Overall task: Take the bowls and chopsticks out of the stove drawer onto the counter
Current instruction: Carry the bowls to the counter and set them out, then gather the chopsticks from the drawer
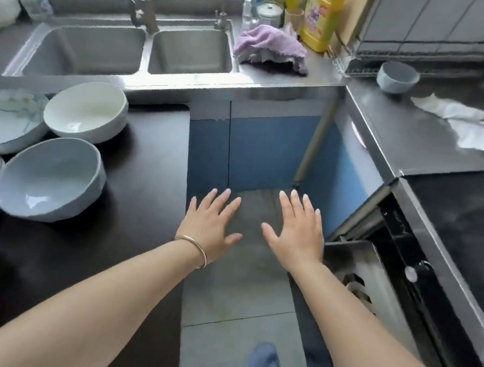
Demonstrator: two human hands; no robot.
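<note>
1. Both forearms are reaching forward from the bottom of the view over the floor, ending in the left hand (212,221) and the right hand (296,229), which are hovering palm-down with fingers spread and holding nothing; the flat, empty pose suggests a pause between trips.
2. Along the dark counter (147,174) on the left, bowls are sitting upright and crowded edge to edge: a blue-grey bowl (50,178) near the counter's front, a white bowl (87,109) behind it, a flowered plate (0,119) beside that, and two more bowls partly cut off at the left edge. Keeping them upright and close together is probably saving room for more.
3. At the lower right, the stove drawer (357,265) is standing pulled open just beside the right hand, presumably left out for the next reach; its contents are too dark and blurred to make out, and no chopsticks are showing anywhere.
4. Farther off, a small blue bowl (397,77) is sitting alone on the steel counter (400,135) by the dish rack, well apart from the others.
5. Judging by the pile, the bowl part is looking well along.
</note>
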